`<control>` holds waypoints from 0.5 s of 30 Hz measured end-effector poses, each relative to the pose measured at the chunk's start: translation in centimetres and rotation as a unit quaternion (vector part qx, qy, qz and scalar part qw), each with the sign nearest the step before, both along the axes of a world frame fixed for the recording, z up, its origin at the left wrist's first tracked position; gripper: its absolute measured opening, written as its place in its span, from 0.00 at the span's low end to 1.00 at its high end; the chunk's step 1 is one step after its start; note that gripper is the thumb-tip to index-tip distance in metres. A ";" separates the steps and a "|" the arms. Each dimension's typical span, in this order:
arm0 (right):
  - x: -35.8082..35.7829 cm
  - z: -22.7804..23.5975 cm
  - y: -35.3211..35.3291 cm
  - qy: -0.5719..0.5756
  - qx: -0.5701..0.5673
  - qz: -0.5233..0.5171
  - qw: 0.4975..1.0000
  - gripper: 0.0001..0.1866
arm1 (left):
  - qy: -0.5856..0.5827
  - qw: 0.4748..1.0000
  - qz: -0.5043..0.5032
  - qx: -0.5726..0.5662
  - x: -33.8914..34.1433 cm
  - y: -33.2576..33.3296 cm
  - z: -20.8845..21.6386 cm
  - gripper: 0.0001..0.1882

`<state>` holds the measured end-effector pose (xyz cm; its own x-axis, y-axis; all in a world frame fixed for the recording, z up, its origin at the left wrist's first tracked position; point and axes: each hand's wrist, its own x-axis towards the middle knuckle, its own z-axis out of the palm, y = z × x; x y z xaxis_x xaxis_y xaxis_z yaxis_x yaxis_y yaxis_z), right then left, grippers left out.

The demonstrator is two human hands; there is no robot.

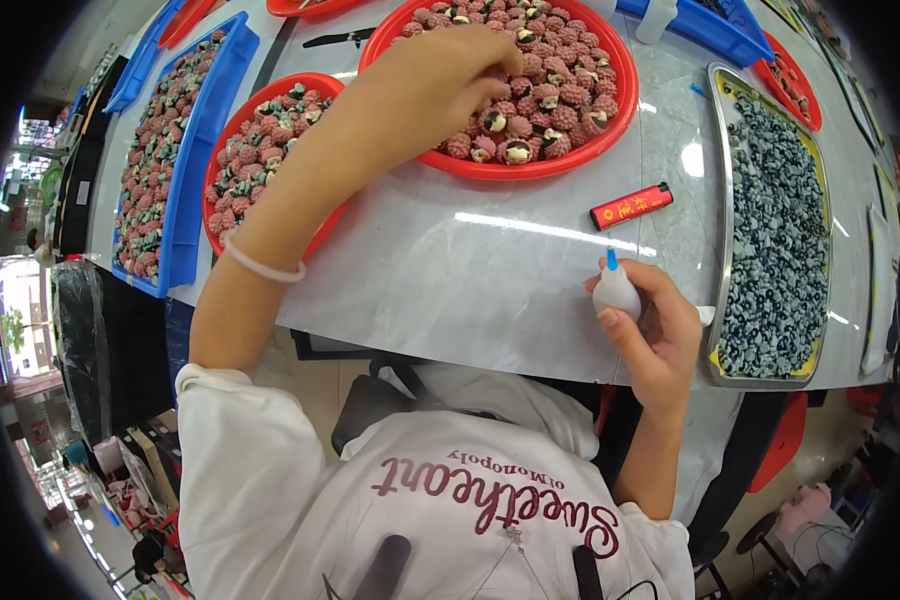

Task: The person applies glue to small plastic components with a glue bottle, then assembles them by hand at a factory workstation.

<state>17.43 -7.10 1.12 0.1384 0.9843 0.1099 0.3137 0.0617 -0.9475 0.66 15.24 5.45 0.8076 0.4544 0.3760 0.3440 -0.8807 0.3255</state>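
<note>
My left hand (440, 85) reaches over a large round red tray (625, 95) heaped with small bumpy pink pieces (575, 95), some with black and cream parts. Its fingers are curled together just above the pieces, and whatever lies between them is hidden. Near the table's front edge, my right hand (665, 330) is wrapped round a small white squeeze bottle (618, 292). The bottle's blue nozzle (611, 259) points away from me. Beyond it lies a red stick with black ends, like a lighter (630, 206).
A smaller red tray (213, 195) and a long blue tray (185, 190) at left hold pink and grey-green pieces. At right, a metal tray (722, 250) is full of small dark pieces. A white bottle (656, 20) stands by a blue bin (735, 45) at the back.
</note>
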 end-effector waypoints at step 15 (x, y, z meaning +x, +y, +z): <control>1.2 3.3 -0.9 0.081 0.075 -0.125 0.986 0.24 | -0.366 0.617 -0.025 -0.696 -0.9 -14.0 -4.7 0.14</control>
